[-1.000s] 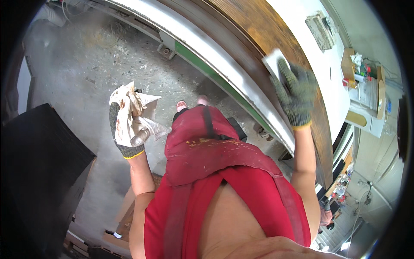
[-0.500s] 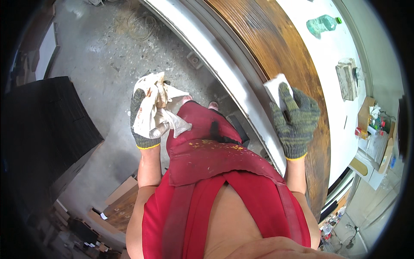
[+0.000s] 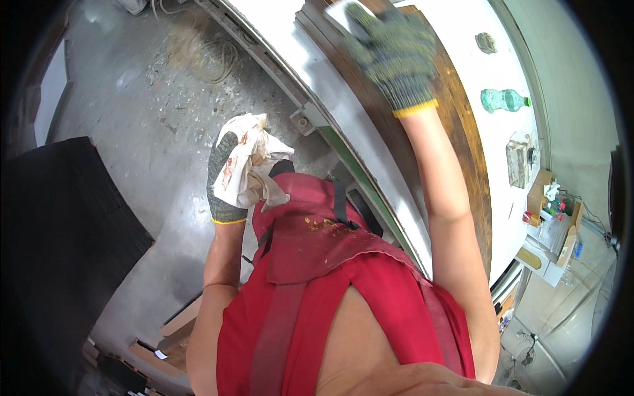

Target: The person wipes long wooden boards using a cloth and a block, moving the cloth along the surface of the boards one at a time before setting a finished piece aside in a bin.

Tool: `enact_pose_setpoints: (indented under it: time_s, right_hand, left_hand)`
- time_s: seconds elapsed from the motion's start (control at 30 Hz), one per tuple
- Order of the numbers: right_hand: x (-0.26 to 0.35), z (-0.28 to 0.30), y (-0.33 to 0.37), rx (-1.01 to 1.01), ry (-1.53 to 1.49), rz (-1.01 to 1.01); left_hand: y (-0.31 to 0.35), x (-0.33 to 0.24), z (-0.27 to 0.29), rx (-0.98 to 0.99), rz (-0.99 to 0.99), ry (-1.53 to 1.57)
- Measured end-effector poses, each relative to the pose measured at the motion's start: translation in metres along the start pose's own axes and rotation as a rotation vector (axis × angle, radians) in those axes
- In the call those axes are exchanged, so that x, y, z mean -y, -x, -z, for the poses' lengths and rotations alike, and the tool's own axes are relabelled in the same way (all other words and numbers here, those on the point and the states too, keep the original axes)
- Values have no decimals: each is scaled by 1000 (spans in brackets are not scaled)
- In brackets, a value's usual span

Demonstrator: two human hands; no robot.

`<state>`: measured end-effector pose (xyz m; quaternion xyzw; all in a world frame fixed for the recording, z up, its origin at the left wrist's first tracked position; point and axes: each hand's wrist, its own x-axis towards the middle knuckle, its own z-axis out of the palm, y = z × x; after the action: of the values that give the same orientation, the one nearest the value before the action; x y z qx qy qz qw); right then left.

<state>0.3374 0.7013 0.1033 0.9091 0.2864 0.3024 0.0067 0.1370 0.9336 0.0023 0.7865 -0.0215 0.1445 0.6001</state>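
My right hand (image 3: 399,63), in a dark grey-green knit glove with a yellow cuff, reaches out to the far end of a long brown wooden board (image 3: 465,109). Its fingers are closed on a white block-shaped pad (image 3: 342,14), which lies at the board's far end. Whether the pad presses on the wood cannot be made out. A crumpled, stained white rag (image 3: 246,162) hangs from my left hand (image 3: 220,178), gloved the same way and held over the floor beside my red apron. The rag covers most of the left fingers.
On the white table (image 3: 512,129), right of the board, lie a green-tinted plastic bottle (image 3: 503,100), a small round object (image 3: 486,43) and a worn pale block-like container (image 3: 518,160). Black sheeting (image 3: 72,218) stands at left. A coiled hose (image 3: 224,63) lies on the floor.
My right hand has slid forward along the board with the white pad, toward its far end. My left hand still holds the rag, and the view has shifted somewhat.
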Motion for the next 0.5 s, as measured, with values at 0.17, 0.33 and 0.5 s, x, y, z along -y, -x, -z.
enact_pose_setpoints:
  time_s: [0.17,0.33,0.5]
  right_hand:
    - [32,-36,-86,49,-236,187]
    - [3,20,-12,244,5,77]
    - [-3,85,57,416,58,-25]
  left_hand:
    - [0,47,20,-2,137,-25]
    - [-13,52,21,102,-222,-308]
    - [-24,50,27,145,-255,-378]
